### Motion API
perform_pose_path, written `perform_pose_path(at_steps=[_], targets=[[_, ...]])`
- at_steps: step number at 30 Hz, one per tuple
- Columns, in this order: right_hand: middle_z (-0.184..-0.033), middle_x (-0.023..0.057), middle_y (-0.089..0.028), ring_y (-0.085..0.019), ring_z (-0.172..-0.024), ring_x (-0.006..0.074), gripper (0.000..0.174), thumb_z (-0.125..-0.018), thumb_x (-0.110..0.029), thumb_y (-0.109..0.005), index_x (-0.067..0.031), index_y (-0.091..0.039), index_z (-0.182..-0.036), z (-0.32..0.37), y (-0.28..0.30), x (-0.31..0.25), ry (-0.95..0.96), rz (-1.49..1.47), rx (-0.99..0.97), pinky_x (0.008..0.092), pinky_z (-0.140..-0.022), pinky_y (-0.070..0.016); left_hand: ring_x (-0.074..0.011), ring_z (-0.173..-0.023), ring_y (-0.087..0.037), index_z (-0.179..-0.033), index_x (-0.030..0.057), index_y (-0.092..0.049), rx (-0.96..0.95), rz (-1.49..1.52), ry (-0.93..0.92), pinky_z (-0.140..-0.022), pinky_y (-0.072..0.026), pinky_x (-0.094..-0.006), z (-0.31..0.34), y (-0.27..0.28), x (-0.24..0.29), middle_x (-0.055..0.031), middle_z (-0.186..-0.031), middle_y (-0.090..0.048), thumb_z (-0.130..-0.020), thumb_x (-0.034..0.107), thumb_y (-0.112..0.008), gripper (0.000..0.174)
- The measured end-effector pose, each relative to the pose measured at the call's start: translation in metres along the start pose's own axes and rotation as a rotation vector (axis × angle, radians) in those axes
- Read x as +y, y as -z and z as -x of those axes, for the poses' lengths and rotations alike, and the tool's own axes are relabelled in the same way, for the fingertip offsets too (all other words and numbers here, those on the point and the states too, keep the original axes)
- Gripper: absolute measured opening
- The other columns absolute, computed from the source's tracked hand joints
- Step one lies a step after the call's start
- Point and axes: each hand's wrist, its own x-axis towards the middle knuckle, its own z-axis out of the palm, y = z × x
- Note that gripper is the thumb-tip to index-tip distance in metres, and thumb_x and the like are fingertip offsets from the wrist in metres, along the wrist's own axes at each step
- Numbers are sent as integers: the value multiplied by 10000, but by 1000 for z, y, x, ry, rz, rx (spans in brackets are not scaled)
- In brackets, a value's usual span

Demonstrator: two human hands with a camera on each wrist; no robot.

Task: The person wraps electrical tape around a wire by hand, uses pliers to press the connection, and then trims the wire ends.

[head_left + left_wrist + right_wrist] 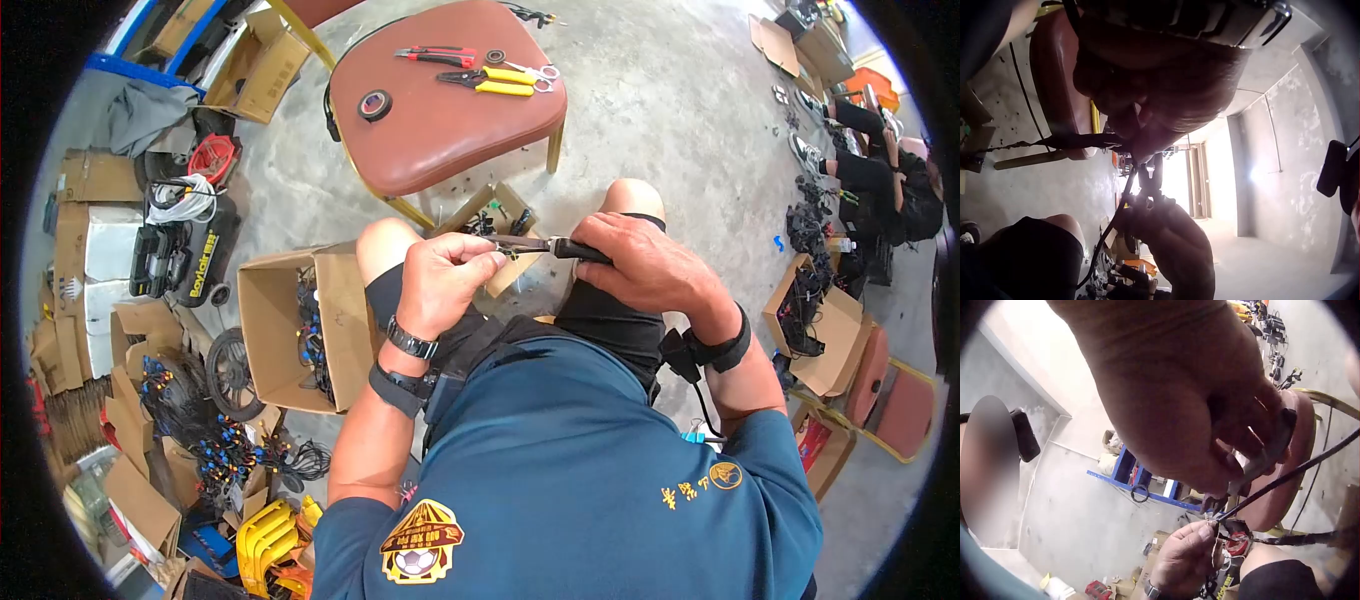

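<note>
In the head view my left hand (450,280) pinches the end of a thin black cable between thumb and fingers. Its stripped, loose strands (1210,519) stick out at the fingertips in the right wrist view. My right hand (650,260) grips dark-handled pliers (580,251), their metal nose right at the left fingertips. A length of black cable (1291,472) runs off from that spot, and a thicker, wrapped black cable (1072,141) hangs from the left hand. Both hands meet above the lap, between the knees.
Ahead stands a brown padded chair (440,130) with a tape roll (375,105), a utility knife (435,54), yellow-handled pliers (490,80) and scissors (546,77). Cable-filled cartons (280,330) flank the legs. A seated person (900,190) is at the far right.
</note>
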Motion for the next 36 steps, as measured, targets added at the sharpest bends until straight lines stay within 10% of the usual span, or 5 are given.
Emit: perform_pose_path(at_steps=[36], targets=[[-1022,124,-580,-571,-1027,327,407,-735,-84,-718,-65,-569,-1114,-29,-3,38,202,309,75,435,-845,-477,-57,-679,-592,-861,-3,-710,-169,47,-11,-614,-479,-222,6,10,11,-2,-758,-681,-797,11,-772,91]])
